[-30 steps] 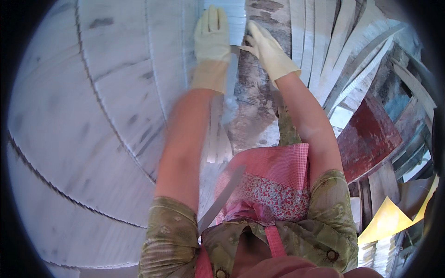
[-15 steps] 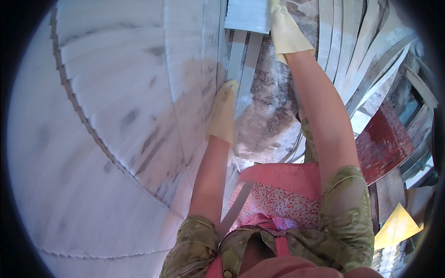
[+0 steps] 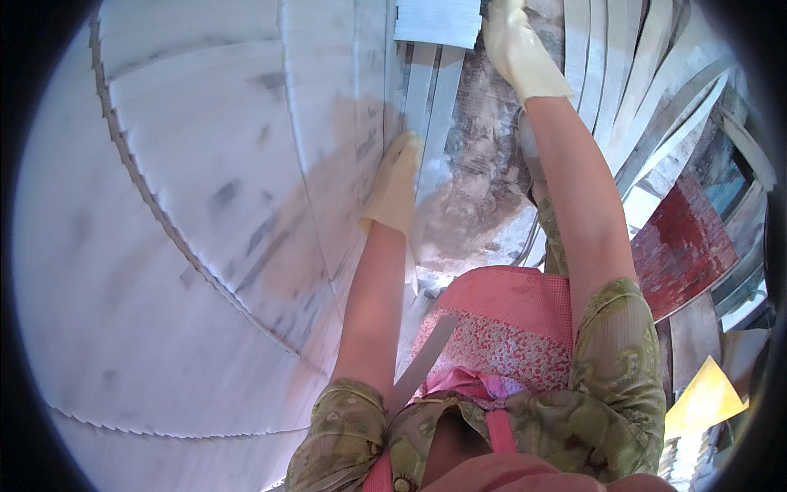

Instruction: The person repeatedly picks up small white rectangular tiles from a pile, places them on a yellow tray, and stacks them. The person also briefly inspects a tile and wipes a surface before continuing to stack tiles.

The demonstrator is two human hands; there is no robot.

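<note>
My left hand [image 3: 397, 174], in a cream rubber glove, is at the near part of some long flat grey strips [image 3: 441, 107]. Its fingers look pressed together against the left strip; what lies inside them is hidden. Farther away, my right hand [image 3: 515, 47] wears a matching glove and is against the right side of a white, ridged block [image 3: 437, 23], which may be a stack of strips. The picture's upper edge cuts off part of the block and the right fingertips. From beneath the block, the grey strips run toward me over a stained, worn surface [image 3: 484, 168].
A huge pale stack with jagged seams [image 3: 197, 197] fills the left side. Long curved strips [image 3: 631, 74] fan out at upper right. A red worn board [image 3: 684, 246] and a yellow piece [image 3: 707, 400] lie at right. A grey strip [image 3: 426, 353] crosses my pink apron [image 3: 508, 316].
My right hand has shifted slightly right and nearer, and more of its glove shows. The white block sits a little higher in the picture. My left hand has barely moved.
</note>
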